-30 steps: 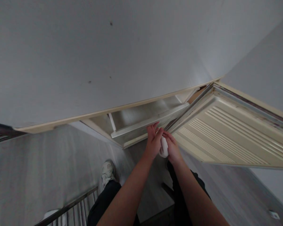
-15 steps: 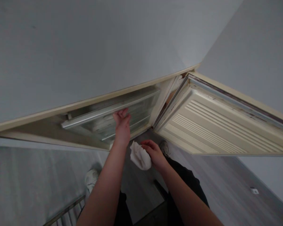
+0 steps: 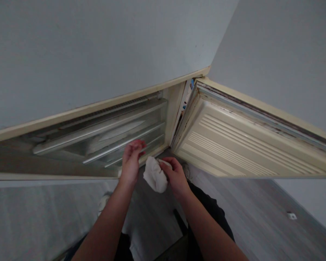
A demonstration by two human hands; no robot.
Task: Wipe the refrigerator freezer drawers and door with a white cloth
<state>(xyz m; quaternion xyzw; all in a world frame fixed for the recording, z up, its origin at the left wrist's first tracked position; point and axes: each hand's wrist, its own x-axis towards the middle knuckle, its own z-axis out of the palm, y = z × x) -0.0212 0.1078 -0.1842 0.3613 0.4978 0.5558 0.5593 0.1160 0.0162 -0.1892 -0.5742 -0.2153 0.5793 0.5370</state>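
Our white cloth (image 3: 154, 175) hangs bunched between our two hands, low in front of the open cabinet (image 3: 174, 105). It lies just left of the fingers of our right hand (image 3: 177, 176), which pinch its upper right edge between thumb and fingertips. As far as we can judge so loose a bundle, its longer way slants from upper left down to lower right, toward us. The right hand is plainly the nearer one, since it has the grip; our left hand (image 3: 130, 159) is up and to the left of the cloth, a small gap apart from it. We hold nothing visible in that left hand: its fingers are loosely bent and parted, in front of the middle shelf edge (image 3: 108, 150). Whether they touch that edge or only overlap it in our line of sight, we cannot tell. On our right the ribbed door (image 3: 247, 145) stands swung out.

Much is hard to make out. The underside of the cloth is hidden from us, and so are the tips of some right-hand fingers behind its folds. The cabinet's depths are dim, and its left end runs out of view. Our left forearm covers most of one shoe (image 3: 102, 203), and the small blue things (image 3: 192, 84) in the hinge gap are too small to name.
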